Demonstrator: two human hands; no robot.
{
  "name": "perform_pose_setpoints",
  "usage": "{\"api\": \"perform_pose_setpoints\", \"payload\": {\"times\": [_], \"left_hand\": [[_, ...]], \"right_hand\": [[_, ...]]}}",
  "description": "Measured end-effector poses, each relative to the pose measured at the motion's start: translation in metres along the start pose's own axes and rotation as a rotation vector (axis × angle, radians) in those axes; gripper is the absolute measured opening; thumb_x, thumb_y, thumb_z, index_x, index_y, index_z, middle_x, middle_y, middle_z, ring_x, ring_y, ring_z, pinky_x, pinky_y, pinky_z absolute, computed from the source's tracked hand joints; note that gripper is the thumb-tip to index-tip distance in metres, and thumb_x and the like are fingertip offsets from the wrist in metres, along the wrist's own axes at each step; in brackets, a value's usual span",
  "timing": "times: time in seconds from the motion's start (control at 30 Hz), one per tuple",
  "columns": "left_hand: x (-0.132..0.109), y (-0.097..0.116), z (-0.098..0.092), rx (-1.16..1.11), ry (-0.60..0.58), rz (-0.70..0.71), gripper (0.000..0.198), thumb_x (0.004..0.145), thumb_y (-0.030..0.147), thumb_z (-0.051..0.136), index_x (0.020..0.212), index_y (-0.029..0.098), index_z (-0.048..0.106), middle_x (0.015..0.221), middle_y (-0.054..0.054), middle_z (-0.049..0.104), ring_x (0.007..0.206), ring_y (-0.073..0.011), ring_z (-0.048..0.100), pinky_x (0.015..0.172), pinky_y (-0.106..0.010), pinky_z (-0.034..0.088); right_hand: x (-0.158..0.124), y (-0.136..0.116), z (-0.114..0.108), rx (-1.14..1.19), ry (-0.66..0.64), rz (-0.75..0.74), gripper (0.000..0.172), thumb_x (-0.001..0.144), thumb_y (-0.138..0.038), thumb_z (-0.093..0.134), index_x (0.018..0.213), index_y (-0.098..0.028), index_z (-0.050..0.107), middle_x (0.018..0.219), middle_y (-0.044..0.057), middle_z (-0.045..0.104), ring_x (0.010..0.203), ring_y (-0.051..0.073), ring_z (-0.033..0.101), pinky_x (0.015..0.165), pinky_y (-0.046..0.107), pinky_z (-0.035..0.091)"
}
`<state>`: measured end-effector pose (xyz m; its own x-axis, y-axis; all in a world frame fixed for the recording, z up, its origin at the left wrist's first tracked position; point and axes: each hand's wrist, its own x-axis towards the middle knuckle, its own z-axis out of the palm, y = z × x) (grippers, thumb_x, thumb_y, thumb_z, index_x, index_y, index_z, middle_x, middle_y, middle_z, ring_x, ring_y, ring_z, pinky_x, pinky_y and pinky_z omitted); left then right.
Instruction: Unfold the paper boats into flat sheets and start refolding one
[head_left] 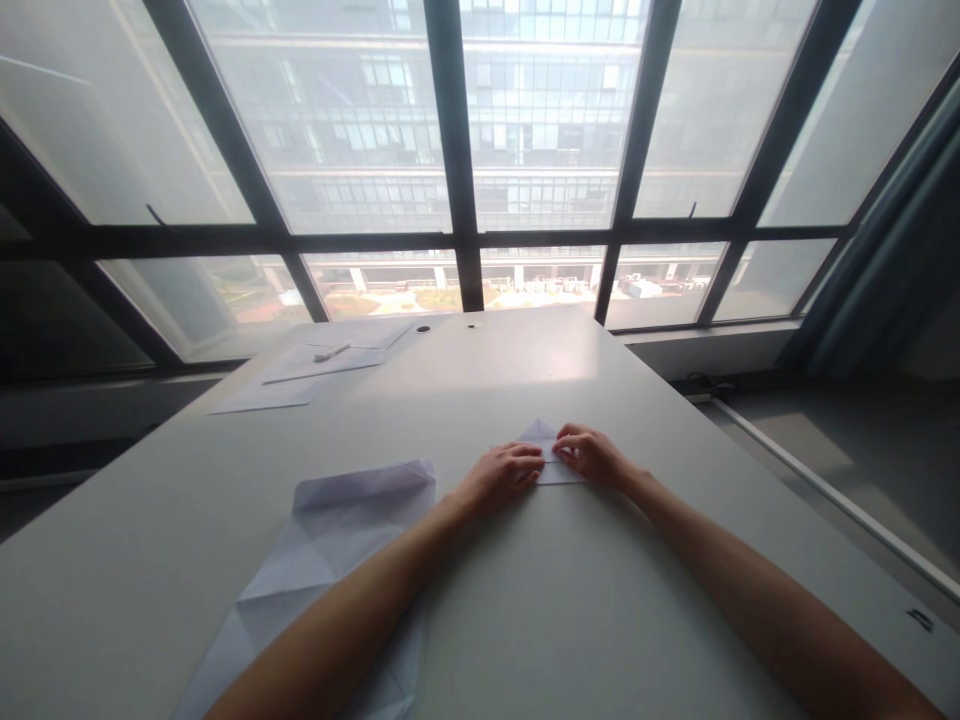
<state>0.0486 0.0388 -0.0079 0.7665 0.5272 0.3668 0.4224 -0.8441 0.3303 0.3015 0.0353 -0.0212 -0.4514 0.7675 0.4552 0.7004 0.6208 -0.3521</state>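
Observation:
A small folded white paper (541,436) with a pointed top lies on the white table (525,600), a little beyond its middle. My left hand (501,476) rests on the paper's left part with fingers curled and pressing down. My right hand (592,455) presses the right part, fingertips meeting the left hand's over the paper's centre. Both forearms stretch across the table toward it. Much of the paper is hidden under my fingers.
A larger creased white sheet (330,545) lies at the near left, partly under my left forearm. Flat sheets (315,372) with a white pen (331,351) sit at the far left corner. Large windows (465,150) stand behind the table.

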Motion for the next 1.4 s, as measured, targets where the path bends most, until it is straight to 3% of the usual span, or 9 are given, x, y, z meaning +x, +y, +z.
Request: {"api": "perform_pose_setpoints", "payload": {"times": [0.27,0.5,0.63,0.8,0.97,1.13,1.4], "left_hand": [[-0.003,-0.006,0.004,-0.082,0.06,-0.149,0.029,0.098,0.027,0.051,0.116,0.023,0.073,0.131,-0.007,0.065,0.116,-0.024,0.063,0.104,-0.036,0.049],[-0.002,-0.006,0.001,-0.065,0.067,-0.146,0.022,0.093,0.024,0.057,0.106,0.023,0.075,0.126,-0.01,0.063,0.109,-0.0244,0.063,0.1,-0.038,0.051],[-0.002,-0.004,0.0,0.0,0.1,-0.219,0.02,0.093,0.024,0.056,0.1,0.023,0.075,0.116,-0.008,0.065,0.103,-0.023,0.065,0.096,-0.035,0.053],[-0.002,-0.006,0.0,-0.002,0.167,-0.277,0.024,0.094,0.023,0.055,0.107,0.022,0.075,0.11,-0.008,0.065,0.097,-0.0224,0.066,0.092,-0.033,0.054],[-0.003,-0.011,0.002,-0.009,0.128,-0.213,0.036,0.095,0.021,0.054,0.128,0.023,0.067,0.12,-0.01,0.062,0.109,-0.0234,0.063,0.102,-0.037,0.051],[-0.003,-0.013,0.005,-0.032,0.05,-0.144,0.034,0.101,0.024,0.045,0.127,0.022,0.068,0.142,-0.01,0.056,0.136,-0.0264,0.049,0.114,-0.039,0.041],[-0.002,-0.016,0.007,-0.056,0.03,-0.102,0.036,0.102,0.024,0.044,0.131,0.024,0.065,0.146,-0.004,0.056,0.142,-0.0249,0.044,0.118,-0.041,0.037]], "right_hand": [[0.0,0.006,-0.004,0.061,0.044,0.019,0.018,0.09,-0.015,0.059,0.09,-0.021,0.076,0.093,0.006,0.069,0.077,0.016,0.063,0.072,0.028,0.051],[0.001,0.011,0.001,0.081,0.084,-0.033,0.019,0.088,-0.01,0.06,0.091,-0.021,0.076,0.096,0.008,0.069,0.086,0.019,0.064,0.079,0.032,0.053],[0.001,0.008,0.0,0.057,0.039,-0.039,0.019,0.09,-0.013,0.061,0.091,-0.023,0.076,0.098,0.007,0.07,0.092,0.02,0.064,0.082,0.033,0.053],[0.0,0.006,-0.004,0.029,0.005,-0.028,0.017,0.091,-0.016,0.061,0.093,-0.024,0.076,0.1,0.007,0.07,0.095,0.021,0.064,0.083,0.033,0.052],[0.0,0.007,-0.007,0.018,0.009,-0.019,0.017,0.091,-0.016,0.06,0.091,-0.023,0.076,0.097,0.007,0.069,0.092,0.021,0.063,0.081,0.032,0.051],[-0.001,0.005,-0.007,0.031,-0.044,0.011,0.023,0.092,-0.015,0.054,0.089,-0.023,0.076,0.1,0.005,0.069,0.08,0.017,0.064,0.074,0.028,0.049],[0.0,0.001,-0.001,0.098,-0.05,-0.004,0.029,0.095,-0.017,0.048,0.103,-0.022,0.075,0.105,0.007,0.07,0.088,0.019,0.065,0.08,0.029,0.05]]}}
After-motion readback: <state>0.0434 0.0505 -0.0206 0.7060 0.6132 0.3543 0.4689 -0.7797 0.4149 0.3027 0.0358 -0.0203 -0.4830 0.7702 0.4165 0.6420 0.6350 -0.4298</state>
